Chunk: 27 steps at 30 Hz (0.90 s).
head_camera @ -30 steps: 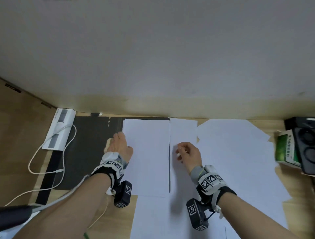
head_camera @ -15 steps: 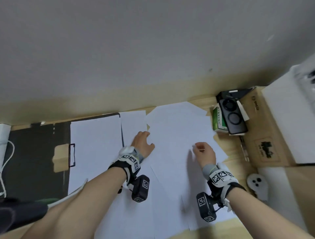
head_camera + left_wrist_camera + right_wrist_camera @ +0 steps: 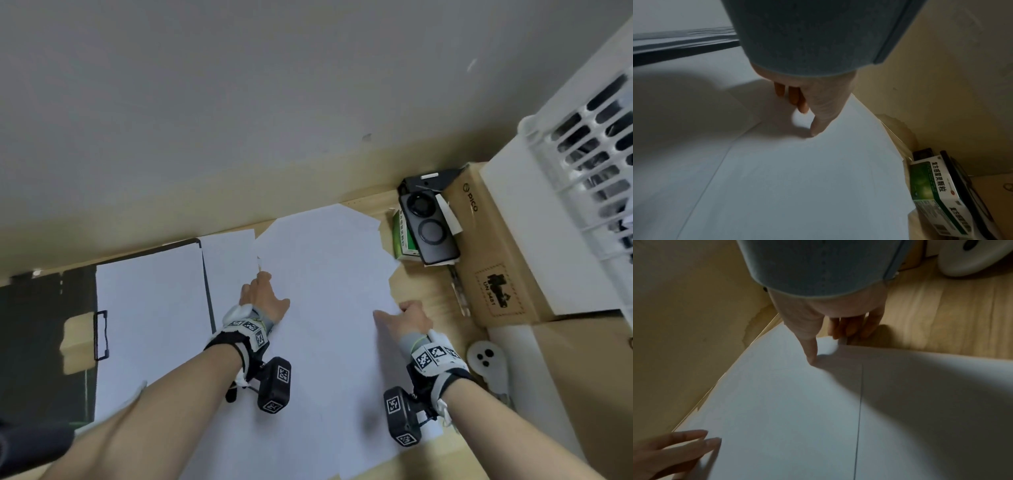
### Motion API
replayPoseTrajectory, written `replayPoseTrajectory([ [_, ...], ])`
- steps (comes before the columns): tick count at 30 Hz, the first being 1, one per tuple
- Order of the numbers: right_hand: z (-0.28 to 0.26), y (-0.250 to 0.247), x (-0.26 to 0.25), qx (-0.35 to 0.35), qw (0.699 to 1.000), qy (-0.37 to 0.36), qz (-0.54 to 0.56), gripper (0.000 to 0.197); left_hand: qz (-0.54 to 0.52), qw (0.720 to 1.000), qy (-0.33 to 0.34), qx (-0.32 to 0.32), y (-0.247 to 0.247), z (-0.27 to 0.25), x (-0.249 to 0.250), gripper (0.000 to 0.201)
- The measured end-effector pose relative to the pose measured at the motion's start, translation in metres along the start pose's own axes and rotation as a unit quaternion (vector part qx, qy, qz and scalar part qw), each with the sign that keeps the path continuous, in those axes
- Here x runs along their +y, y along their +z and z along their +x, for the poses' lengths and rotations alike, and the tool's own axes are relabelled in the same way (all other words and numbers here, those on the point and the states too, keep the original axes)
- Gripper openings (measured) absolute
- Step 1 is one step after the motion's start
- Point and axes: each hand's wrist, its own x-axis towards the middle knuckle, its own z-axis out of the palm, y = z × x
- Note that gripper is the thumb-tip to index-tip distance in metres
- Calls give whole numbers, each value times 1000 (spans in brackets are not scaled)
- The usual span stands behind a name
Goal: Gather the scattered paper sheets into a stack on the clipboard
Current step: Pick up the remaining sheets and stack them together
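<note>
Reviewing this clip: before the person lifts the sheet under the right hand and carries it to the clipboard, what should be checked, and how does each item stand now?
1. Right hand has the sheet's corner: ok, thumb on top, fingers at the raised edge.
2. Left hand steadies the loose sheets: ok, resting on them.
3. Only one sheet is caught: cannot tell.
4. Clipboard is ready to take it: ok, one sheet lies on it.
5. Green box is off the paper: cannot tell, it sits at the sheets' edge.
</note>
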Motion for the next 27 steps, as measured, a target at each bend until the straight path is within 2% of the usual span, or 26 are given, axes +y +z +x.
replayPoseTrajectory([
  [2, 5, 2, 2, -15, 999, -33, -37, 37, -1, 1000, 14, -21, 4, 1, -1, 52],
  [3, 5, 2, 2, -17, 998, -51, -44, 36, 2, 999, 21, -26, 5, 1, -1, 48],
  [6, -2, 4, -1, -28, 993, -110, -43, 48, 8, 999, 35, -31, 7, -3, -1, 35],
  [10, -7, 6, -6, -94, 985, -144, 7, 23, 15, 998, 60, -22, 10, -10, 0, 36],
  [13, -5, 5, -7, -97, 981, -166, -10, 22, 11, 997, 75, -9, 10, -13, 0, 37],
  [16, 2, 1, -3, -77, 985, -153, -36, 24, -14, 996, 82, 18, 6, -13, -1, 42],
  [19, 12, -3, 9, -86, 984, -156, -18, 22, -27, 997, 59, 46, 0, -11, -5, 58],
  [23, 20, -15, 21, -97, 982, -155, 42, 18, -15, 999, 24, 29, -3, -12, -7, 70],
  [27, 19, -14, 22, -97, 984, -98, 115, 10, -56, 996, 65, 2, -2, -17, -6, 66],
])
